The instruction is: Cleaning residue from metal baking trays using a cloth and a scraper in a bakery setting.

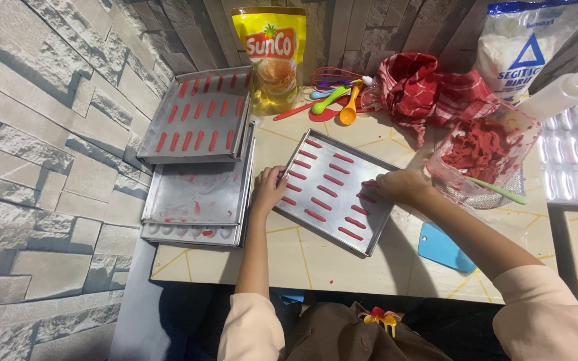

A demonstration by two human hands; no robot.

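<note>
Both sleeves are peach-coloured and reach forward from the bottom edge.

Left hand (269, 189) sits at the near-left rim of a metal tray (369, 230). Its fingers (277, 175) curl over the rim and clamp it, probably to keep the tray from sliding.

Right hand (399, 185) lies on the tray's right part, palm down. Its fingers (373, 185) are bent toward one of the red dough strips (322, 202). Cannot tell whether they pinch a strip or only press on it.

The strips lie in slanted rows with gaps between them, likely so they do not merge. The tray sits askew on the tabletop (316, 264), turned toward the right hand.

Just right of the right forearm is a blue scraper (444, 249), flat on the tabletop. Just beyond the right hand stands a clear tub of red dough (484, 155) with a green spatula (500, 190) leaning out, within easy reach.

Left of the left hand is a stack of trays (199, 200). The top one (199, 117) is tilted up and filled with strips.

Farther out are coloured measuring spoons (334, 99), a red cloth (429, 90), a yellow oil pouch (270, 57), a white flour bag (523, 47) and a squeeze bottle (560, 95).
</note>
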